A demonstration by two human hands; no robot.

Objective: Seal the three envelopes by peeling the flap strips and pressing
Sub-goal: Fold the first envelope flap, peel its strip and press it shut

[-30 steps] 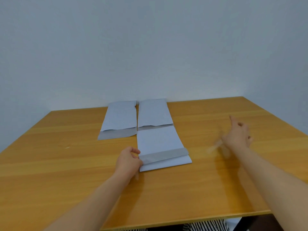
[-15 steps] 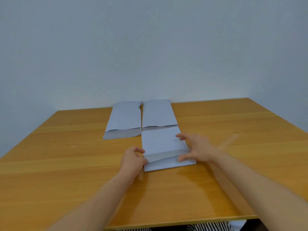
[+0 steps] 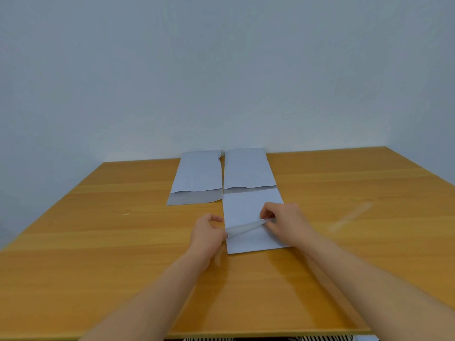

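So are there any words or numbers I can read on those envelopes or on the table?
None: no text shows anywhere.
Near envelope: blank.
Two far envelopes: blank.
Table: bare wood grain, no label.
Peeled strip on the table: clear, no print.

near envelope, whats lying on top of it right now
Both hands rest on the near envelope: left hand at its left edge, right hand pinching the folded flap. The paper beneath them is hidden.
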